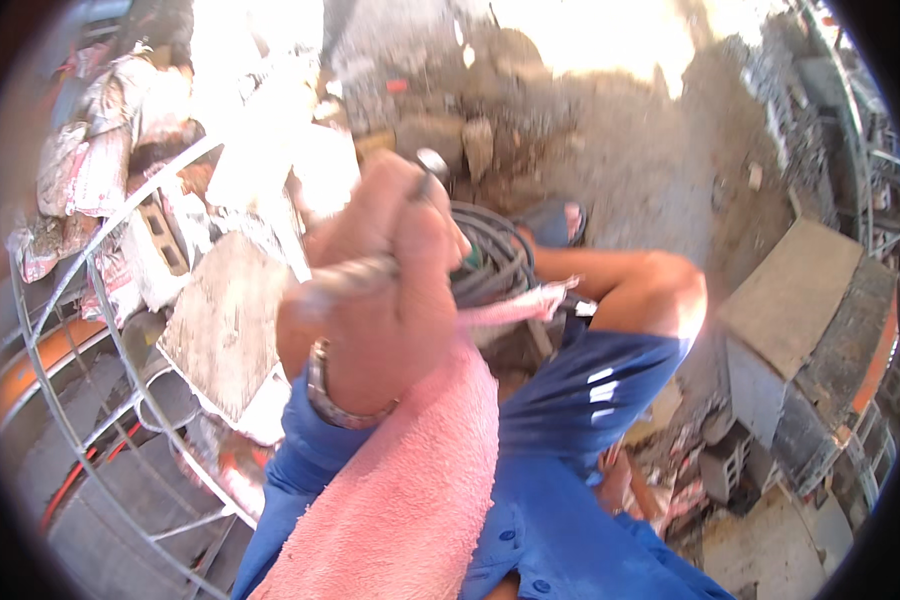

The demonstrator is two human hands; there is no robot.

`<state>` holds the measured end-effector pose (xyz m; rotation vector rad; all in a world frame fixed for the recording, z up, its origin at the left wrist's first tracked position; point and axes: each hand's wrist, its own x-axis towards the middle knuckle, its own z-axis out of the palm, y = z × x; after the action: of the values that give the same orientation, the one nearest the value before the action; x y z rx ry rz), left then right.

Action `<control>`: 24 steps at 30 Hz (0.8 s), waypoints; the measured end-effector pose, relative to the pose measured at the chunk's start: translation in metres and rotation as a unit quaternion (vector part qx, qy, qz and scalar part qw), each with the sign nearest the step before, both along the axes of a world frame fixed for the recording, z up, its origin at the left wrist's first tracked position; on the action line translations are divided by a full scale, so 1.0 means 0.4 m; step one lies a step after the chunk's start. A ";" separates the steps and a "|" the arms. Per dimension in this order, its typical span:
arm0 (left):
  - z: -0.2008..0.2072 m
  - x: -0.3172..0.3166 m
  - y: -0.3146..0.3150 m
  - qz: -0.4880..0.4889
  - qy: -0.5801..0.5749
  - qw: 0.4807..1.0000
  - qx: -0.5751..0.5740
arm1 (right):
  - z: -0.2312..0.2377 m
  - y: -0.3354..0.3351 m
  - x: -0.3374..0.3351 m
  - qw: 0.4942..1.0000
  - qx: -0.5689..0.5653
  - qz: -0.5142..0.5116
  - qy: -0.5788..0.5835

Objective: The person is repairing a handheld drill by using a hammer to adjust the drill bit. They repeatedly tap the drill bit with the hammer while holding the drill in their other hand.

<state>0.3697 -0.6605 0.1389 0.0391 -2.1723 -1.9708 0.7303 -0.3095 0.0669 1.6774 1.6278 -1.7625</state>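
My left hand (370, 310), with a metal-banded watch (320, 385) at the wrist, is raised close in the middle of the head view. Its fingers are closed around a brownish rod (355, 278) blurred by motion. A dark stem with a shiny round end (431, 163) pokes out at the top of the grip; its kind is unclear. My right hand cannot be told apart with certainty in this blurred cluster. A pink towel (410, 480) hangs down over my blue shirt. Behind the fist shows a coil of dark cable (495, 255).
A wire-frame rack (100, 370) stands on the left, with stacked sacks (100, 165) beyond it. A wooden board (225, 325) leans beside the rack. At right is a box topped with a brown board (795, 290). Rubble and concrete blocks (725, 465) lie near it. A sandalled foot (570, 222) shows ahead.
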 end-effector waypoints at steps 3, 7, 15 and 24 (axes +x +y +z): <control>0.021 0.047 -0.065 0.014 0.004 0.998 -0.064 | 0.013 -0.001 -0.008 0.954 0.129 0.270 -0.031; 0.052 0.065 -0.086 0.071 0.041 0.995 -0.052 | -0.100 0.108 0.056 0.771 0.329 0.530 -0.131; 0.021 0.102 -0.120 0.006 0.094 0.985 -0.143 | -0.193 0.112 -0.006 0.713 0.372 0.580 -0.127; 0.111 0.311 -0.066 -0.139 -0.085 0.974 0.157 | -0.213 0.143 0.060 0.664 0.404 0.621 -0.100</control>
<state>0.4941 -0.6868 0.1835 -0.0536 -2.0320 -2.5424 0.7541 -0.2522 -0.0183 0.3736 2.5683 -0.1379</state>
